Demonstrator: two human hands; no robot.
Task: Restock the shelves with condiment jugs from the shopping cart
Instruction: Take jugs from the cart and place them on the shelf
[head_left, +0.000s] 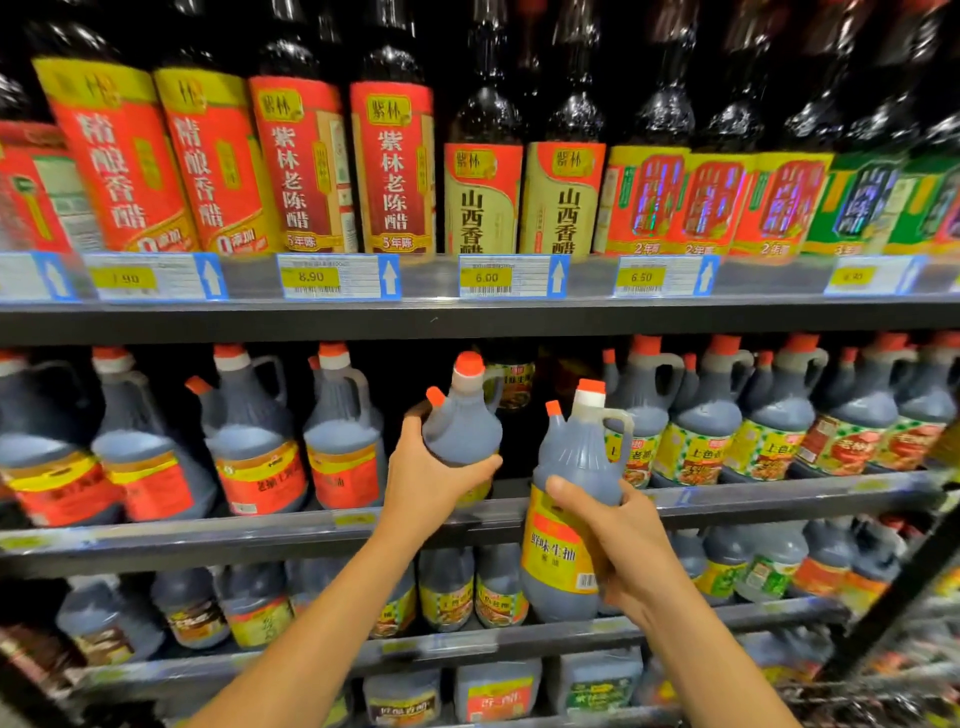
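Fingers (483, 464) of my left hand (436, 483) clasp a dark plastic jug (462, 431), orange-capped and tilted at the middle shelf (311, 522) gap. My right hand (631, 540) grips a second jug (576, 452), its yellow label reading 鲜味生抽, just before that shelf's edge. Above, bottles (392, 171) read 紫林老陈醋.

Quick tally: two hands are working here, left hand (431, 478) and right hand (623, 540), each gripping one jug, so that's two held jugs, the left jug (462, 431) and the right jug (571, 467). Top row is showing bottles in batches: two red-and-gold bottles (208, 161), two dark red bottles (395, 166), two cream-label bottles (483, 202), three shiny-label bottles (717, 208). Five price tags (340, 277) are showing yellow patches. Four shelf jugs (254, 441) are standing left of the gap; the ones on the right are blurring too much to count.
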